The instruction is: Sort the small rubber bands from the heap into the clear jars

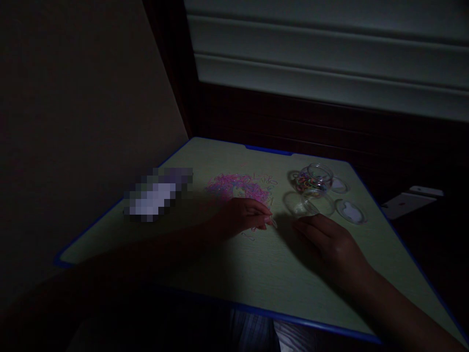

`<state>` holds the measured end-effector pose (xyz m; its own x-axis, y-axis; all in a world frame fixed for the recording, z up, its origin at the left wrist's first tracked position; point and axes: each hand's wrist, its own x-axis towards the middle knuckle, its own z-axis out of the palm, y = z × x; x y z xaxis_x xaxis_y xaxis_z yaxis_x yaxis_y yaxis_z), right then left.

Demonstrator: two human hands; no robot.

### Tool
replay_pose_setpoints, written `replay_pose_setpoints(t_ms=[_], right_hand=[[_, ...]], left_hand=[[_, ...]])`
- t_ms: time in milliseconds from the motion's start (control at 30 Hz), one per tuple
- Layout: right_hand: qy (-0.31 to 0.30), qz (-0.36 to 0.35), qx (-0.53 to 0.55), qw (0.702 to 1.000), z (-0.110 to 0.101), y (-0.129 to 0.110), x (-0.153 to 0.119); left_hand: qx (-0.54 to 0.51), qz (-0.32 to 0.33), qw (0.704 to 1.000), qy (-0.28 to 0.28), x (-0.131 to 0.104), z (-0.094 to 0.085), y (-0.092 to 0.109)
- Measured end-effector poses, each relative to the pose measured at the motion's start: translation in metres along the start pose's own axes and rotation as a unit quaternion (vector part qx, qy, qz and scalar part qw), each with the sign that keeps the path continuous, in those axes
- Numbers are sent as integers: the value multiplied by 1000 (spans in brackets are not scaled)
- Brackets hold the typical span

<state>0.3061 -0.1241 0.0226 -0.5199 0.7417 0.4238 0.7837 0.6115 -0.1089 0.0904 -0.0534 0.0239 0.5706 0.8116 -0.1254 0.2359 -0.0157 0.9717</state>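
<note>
My left hand (247,215) is over the middle of the table, thumb and fingers pinched on a small pale rubber band that pokes out past the fingertips. Just behind it lies a loose pile of pink and purple rubber bands (234,182). One stray rubber band (248,237) rests on the tabletop nearer to me. To the right, my right hand (330,239) is closed, fingertips together; anything in them is hidden. Beyond it are a clear jar (315,182) holding multicoloured bands and a second clear container (318,204), its contents hard to make out.
Two round clear lids, one behind (340,184) and one in front (351,212), lie right of the jars. A blurred-out object (156,195) sits at the table's left. The table (205,278) has a blue edge. White boxes (410,203) are off its right side. Light is dim.
</note>
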Motion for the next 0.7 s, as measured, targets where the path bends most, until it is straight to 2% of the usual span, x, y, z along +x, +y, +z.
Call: replay_pose_setpoints(t_ms=[200,400,700], right_hand=[[13,-10,30,999,-3,-3,1],[55,-40,39,997,0,-4,0],[61,-37,82,994,5,-11,3]], left_hand=[[14,1,1000,1,-2,2,2],[10,20,1000,-6,-3,4,2],[-15,35,998,-51,-6,10,-5]])
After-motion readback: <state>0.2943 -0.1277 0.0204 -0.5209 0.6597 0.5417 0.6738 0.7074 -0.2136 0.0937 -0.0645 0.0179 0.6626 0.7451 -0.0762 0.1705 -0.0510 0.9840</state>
